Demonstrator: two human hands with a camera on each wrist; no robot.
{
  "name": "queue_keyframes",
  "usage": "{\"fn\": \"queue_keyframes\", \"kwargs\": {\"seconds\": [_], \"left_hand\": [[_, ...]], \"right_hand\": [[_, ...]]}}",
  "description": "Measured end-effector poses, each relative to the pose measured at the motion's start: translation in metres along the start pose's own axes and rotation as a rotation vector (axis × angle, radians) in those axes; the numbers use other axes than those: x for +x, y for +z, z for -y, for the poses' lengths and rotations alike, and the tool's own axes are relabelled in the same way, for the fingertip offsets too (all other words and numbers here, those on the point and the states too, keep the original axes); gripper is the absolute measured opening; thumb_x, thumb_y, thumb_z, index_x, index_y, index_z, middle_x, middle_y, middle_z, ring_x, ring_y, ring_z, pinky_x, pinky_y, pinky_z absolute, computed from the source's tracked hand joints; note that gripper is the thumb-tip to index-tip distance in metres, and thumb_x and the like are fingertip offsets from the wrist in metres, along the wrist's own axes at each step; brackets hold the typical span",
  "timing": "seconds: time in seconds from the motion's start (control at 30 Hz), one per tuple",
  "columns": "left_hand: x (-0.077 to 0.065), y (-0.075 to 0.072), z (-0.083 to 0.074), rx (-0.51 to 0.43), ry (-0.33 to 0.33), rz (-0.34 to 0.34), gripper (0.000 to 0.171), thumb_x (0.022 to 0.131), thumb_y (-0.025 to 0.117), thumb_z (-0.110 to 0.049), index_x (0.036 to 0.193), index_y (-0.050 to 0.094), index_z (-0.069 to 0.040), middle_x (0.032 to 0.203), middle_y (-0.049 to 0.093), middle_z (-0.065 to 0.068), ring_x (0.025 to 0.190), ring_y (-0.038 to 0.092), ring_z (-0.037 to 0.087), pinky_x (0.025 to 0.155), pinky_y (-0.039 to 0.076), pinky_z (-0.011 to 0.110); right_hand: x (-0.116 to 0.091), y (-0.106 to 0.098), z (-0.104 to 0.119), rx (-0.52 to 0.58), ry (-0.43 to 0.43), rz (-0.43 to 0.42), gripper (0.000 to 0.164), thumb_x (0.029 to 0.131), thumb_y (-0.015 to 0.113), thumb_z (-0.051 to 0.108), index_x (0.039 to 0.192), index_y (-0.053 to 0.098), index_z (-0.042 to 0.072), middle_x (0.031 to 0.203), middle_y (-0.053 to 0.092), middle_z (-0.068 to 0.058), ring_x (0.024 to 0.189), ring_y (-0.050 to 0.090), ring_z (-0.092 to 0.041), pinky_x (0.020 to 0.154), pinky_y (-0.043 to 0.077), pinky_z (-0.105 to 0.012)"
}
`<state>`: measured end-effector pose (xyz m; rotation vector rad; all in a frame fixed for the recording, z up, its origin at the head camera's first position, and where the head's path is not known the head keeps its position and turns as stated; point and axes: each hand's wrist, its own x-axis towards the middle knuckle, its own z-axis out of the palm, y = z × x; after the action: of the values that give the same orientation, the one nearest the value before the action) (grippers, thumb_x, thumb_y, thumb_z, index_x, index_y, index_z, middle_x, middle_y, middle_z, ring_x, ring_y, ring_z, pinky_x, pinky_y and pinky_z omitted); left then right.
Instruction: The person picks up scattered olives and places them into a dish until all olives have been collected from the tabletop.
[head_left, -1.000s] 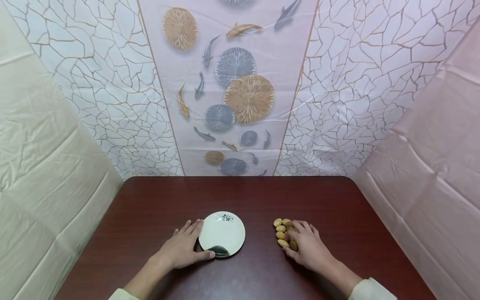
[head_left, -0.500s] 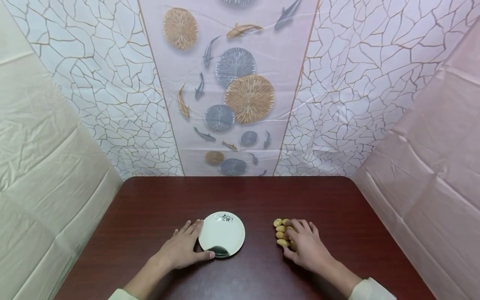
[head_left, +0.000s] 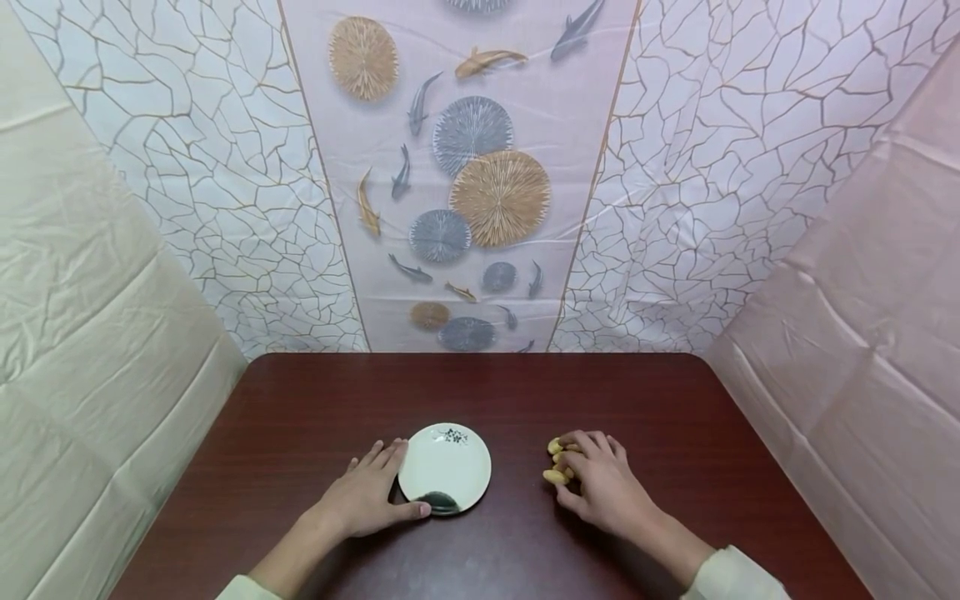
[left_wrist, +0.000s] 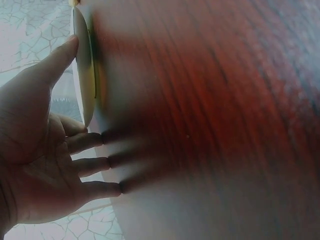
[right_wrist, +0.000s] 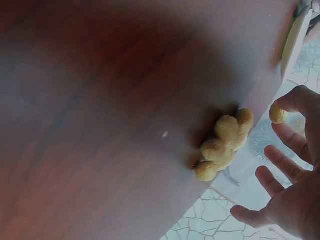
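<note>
My left hand (head_left: 367, 496) rests at the left side of a round white plate (head_left: 444, 462) with a dark green patch and a small dark flower print. Its thumb lies on the near rim and its index fingertip touches the far left rim, with the fingers extended in the left wrist view. My right hand (head_left: 607, 483) pinches one small yellow-brown oval piece (right_wrist: 278, 113), nut-like in looks, between thumb and index finger. Its other fingers are spread. Several similar oval pieces (right_wrist: 227, 131) lie clustered on the table, partly hidden under that hand in the head view.
The dark red-brown wooden table (head_left: 480, 387) has rounded far corners. Behind it hangs a patterned cloth (head_left: 498, 200) with fish and round motifs. Plain pale cloths (head_left: 847, 333) stand along both sides.
My right hand has taken one oval piece from the cluster's near edge and shifted slightly left and up with it. The left hand and plate stay in place.
</note>
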<state>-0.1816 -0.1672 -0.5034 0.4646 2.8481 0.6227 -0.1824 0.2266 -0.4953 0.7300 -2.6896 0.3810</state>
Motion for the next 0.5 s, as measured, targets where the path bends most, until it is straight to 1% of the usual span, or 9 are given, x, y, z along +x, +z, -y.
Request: {"fn": "queue_keyframes", "kwargs": {"seconds": [0.2,0.37,0.5], "left_hand": [[0.001,0.001,-0.001,-0.001,0.003,-0.002,0.122,0.088,0.077,-0.078,0.172,0.034,0.000,0.178,0.038,0.021,0.167,0.032,0.049,0.129,0.032,0.076],[0.002,0.000,-0.001,-0.001,0.004,-0.001,0.122,0.088,0.077,-0.078,0.172,0.034,0.000,0.178,0.038,0.021,0.167,0.031,0.049,0.129,0.031,0.077],[0.001,0.000,0.000,0.000,-0.002,0.007,0.123,0.088,0.078,-0.078,0.172,0.033,0.000,0.178,0.038,0.021,0.167,0.031,0.049,0.128,0.031,0.077]], "right_hand": [[0.008,-0.002,0.008,0.028,0.007,0.011,0.022,0.086,0.092,0.022,0.088,0.070,0.025,0.126,0.071,-0.003,0.123,0.062,-0.033,0.105,0.048,-0.082],[0.015,0.001,0.013,0.040,-0.002,0.014,0.021,0.086,0.092,0.022,0.087,0.071,0.024,0.128,0.071,-0.003,0.122,0.062,-0.033,0.105,0.048,-0.081],[0.020,0.004,0.018,0.060,-0.007,0.038,0.020,0.088,0.091,0.022,0.088,0.071,0.024,0.130,0.070,-0.006,0.123,0.060,-0.033,0.106,0.046,-0.082]]}}
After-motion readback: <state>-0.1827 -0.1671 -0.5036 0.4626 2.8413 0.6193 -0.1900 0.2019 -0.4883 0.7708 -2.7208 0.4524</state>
